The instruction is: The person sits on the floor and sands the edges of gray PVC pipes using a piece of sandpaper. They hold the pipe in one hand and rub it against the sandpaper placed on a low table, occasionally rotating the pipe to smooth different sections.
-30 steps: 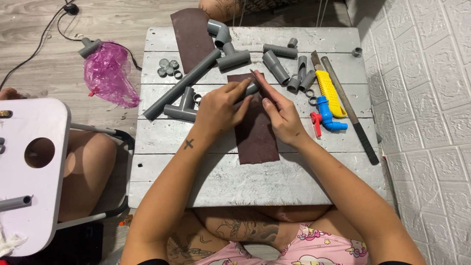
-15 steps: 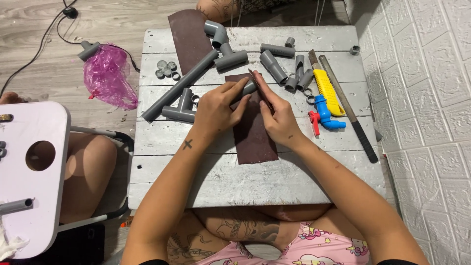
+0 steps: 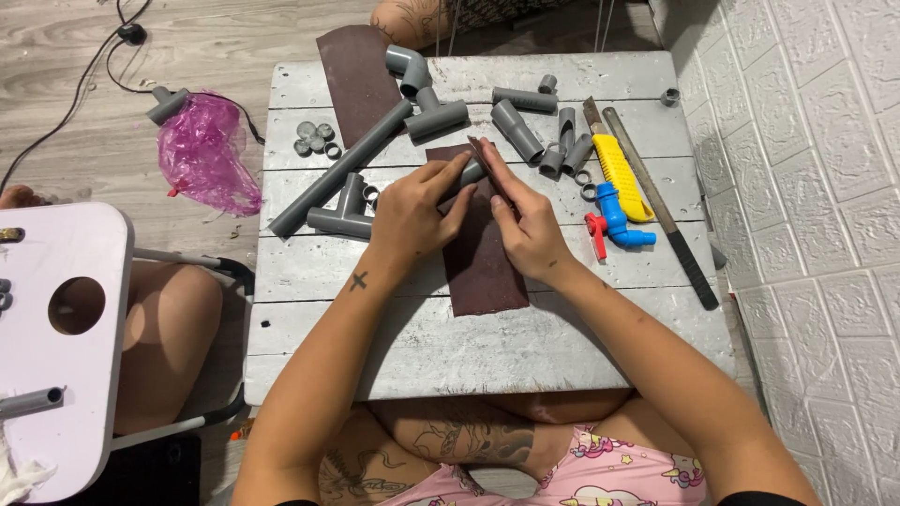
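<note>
My left hand grips a short grey pipe piece over the middle of a small white wooden table. My right hand pinches the raised far edge of a dark brown sandpaper sheet and holds it against that pipe piece. The rest of the sheet lies flat on the table between my hands. Both wrists rest over the table's middle boards.
A long grey pipe, tee and elbow fittings, short pipe sections, round caps and a second sandpaper sheet lie at the back. A yellow utility knife, blue tap and long file lie right. A pink bag sits on the floor left.
Both hands stay together on the pipe piece and the sandpaper edge, shifting only slightly. Nothing else on the table has moved.
</note>
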